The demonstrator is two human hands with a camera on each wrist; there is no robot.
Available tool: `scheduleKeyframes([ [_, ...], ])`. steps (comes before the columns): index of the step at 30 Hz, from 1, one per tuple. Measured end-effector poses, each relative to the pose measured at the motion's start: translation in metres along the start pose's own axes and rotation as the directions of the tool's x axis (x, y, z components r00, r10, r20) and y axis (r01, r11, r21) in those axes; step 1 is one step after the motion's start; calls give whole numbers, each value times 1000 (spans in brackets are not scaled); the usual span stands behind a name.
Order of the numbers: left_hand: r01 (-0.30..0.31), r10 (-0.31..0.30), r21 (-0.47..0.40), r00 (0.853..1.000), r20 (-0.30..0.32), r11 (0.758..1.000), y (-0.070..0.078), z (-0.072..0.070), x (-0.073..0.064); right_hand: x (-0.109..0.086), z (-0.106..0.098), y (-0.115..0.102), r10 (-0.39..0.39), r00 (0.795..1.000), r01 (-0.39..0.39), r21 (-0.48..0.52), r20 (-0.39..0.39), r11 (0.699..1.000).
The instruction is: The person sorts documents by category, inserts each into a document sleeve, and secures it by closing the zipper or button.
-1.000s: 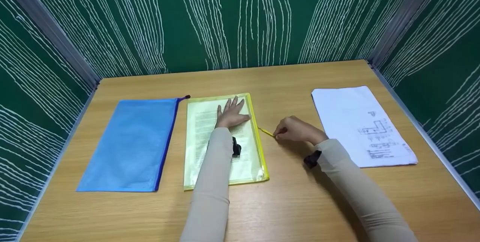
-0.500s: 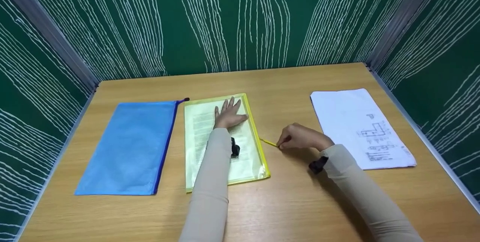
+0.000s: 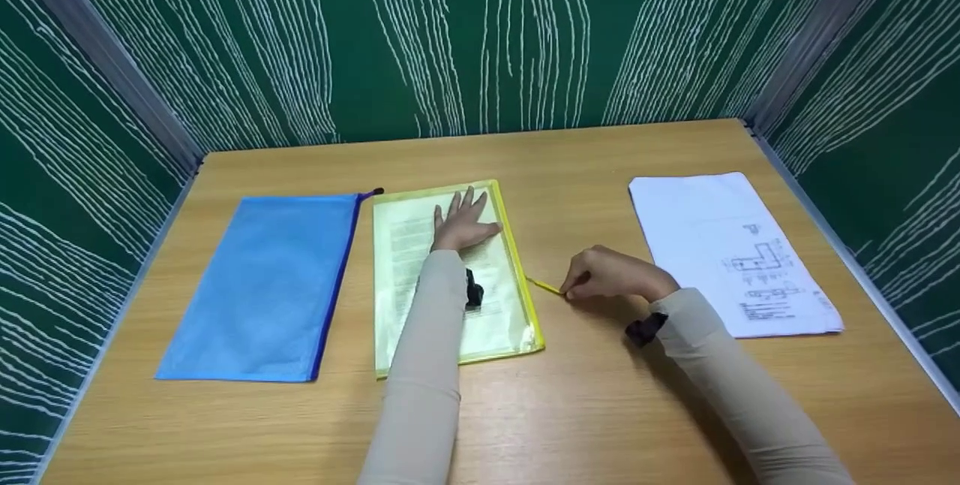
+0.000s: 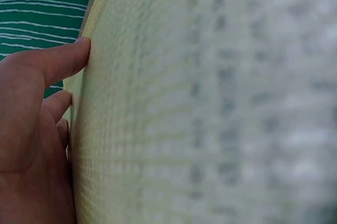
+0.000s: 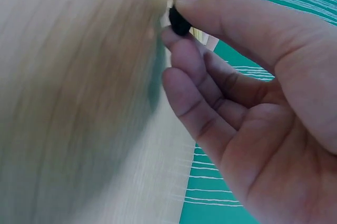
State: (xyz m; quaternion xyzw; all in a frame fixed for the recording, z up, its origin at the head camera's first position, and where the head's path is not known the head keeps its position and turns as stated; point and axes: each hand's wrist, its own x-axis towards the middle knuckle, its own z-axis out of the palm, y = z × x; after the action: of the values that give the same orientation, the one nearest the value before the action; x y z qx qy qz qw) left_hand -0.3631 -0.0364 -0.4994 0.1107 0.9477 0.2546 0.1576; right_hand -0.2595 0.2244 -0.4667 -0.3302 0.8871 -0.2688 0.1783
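Observation:
A yellow-edged, see-through mesh zipper pouch (image 3: 405, 282) with printed sheets inside lies flat at the middle of the table. My left hand (image 3: 461, 228) rests on its upper part, fingers spread. In the left wrist view the thumb of the left hand (image 4: 31, 108) touches the mesh. To the right of the pouch, my right hand (image 3: 611, 273) pinches the yellow zipper pull (image 3: 546, 287) stretching out from the pouch's right edge. The right wrist view shows a black end piece (image 5: 180, 22) of the pull between thumb and fingertips of the right hand (image 5: 253, 92).
A blue zipper pouch (image 3: 259, 290) with a dark blue zip edge lies left of the yellow one. On the right is a stack of white paper (image 3: 690, 222) with a printed drawing. Green walls (image 3: 517, 42) with white lines enclose the wooden table (image 3: 562, 410).
My right hand has moved slightly toward the near side along the pouch's right edge, with the zipper pull still pinched. The left hand stays on the pouch.

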Motion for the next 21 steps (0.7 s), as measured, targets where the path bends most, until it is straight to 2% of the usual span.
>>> scheduleKeyframes([
  [12, -9, 8, -14, 1000, -6, 1000, 1, 5, 0, -8, 1, 1, -18, 998, 19, -14, 54, 1000],
  [21, -14, 14, -9, 1000, -22, 1000, -1, 3, 0, -13, 1, -1, -41, 994, 41, 4, 104, 999],
])
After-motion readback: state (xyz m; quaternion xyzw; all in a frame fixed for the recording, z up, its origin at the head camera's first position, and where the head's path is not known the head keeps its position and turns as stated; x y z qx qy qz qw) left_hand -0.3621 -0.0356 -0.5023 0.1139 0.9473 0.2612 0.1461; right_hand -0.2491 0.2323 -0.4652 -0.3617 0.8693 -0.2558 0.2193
